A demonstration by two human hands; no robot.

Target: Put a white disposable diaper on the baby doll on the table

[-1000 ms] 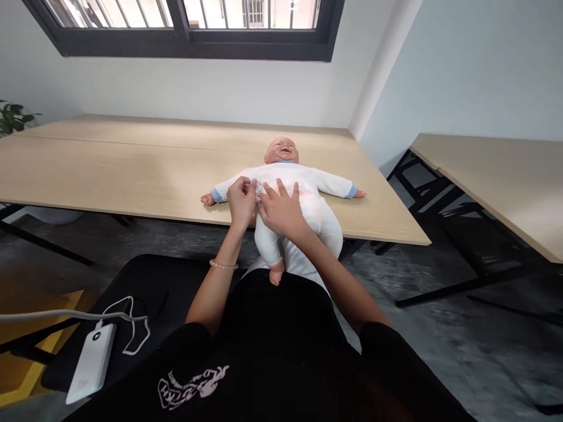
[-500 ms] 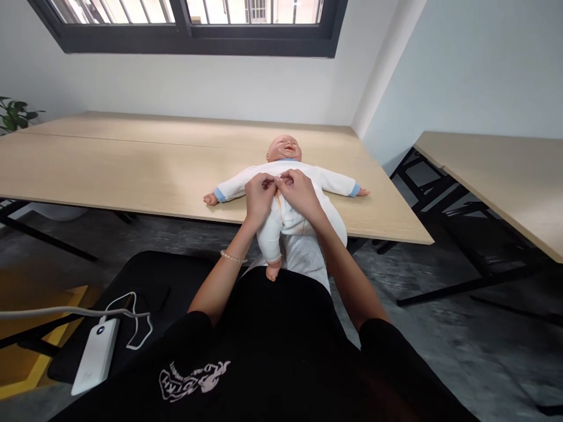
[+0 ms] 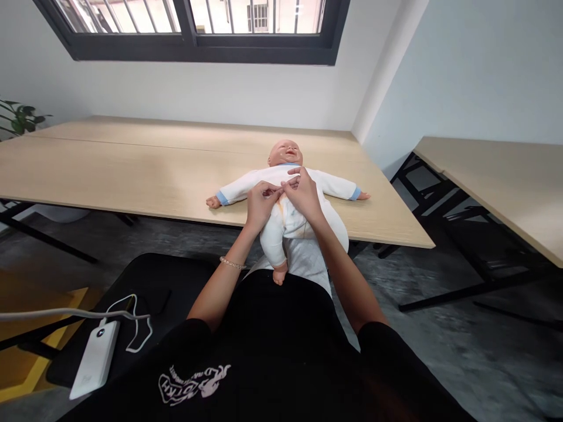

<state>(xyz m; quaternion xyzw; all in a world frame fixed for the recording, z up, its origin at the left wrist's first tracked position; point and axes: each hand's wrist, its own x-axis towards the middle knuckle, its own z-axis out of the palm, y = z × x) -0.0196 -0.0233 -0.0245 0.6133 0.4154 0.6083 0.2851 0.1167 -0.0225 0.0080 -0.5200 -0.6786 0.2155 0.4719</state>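
Note:
A baby doll (image 3: 285, 153) lies on its back at the table's front edge, arms spread, one leg hanging down over my lap. It wears a white romper (image 3: 336, 223) with blue cuffs and collar. Over its belly, my left hand (image 3: 260, 202) pinches the romper's cloth between thumb and fingertips. My right hand (image 3: 304, 194) meets it there, thumb and index finger closed on the same cloth, other fingers raised. The fingertips of both hands nearly touch, and the exact spot they grip is partly hidden. Yellowish marks show on the white cloth below.
The wooden table (image 3: 145, 170) runs along the wall under a barred window (image 3: 259, 41). A second table (image 3: 497, 164) stands at the right. On a black chair (image 3: 176, 281) at the left lies a white power bank (image 3: 94, 360) with a cable.
Both hands have shifted slightly down in view, still at the doll's belly. My right fingers have lifted and spread more. The doll's hanging foot has moved a little right.

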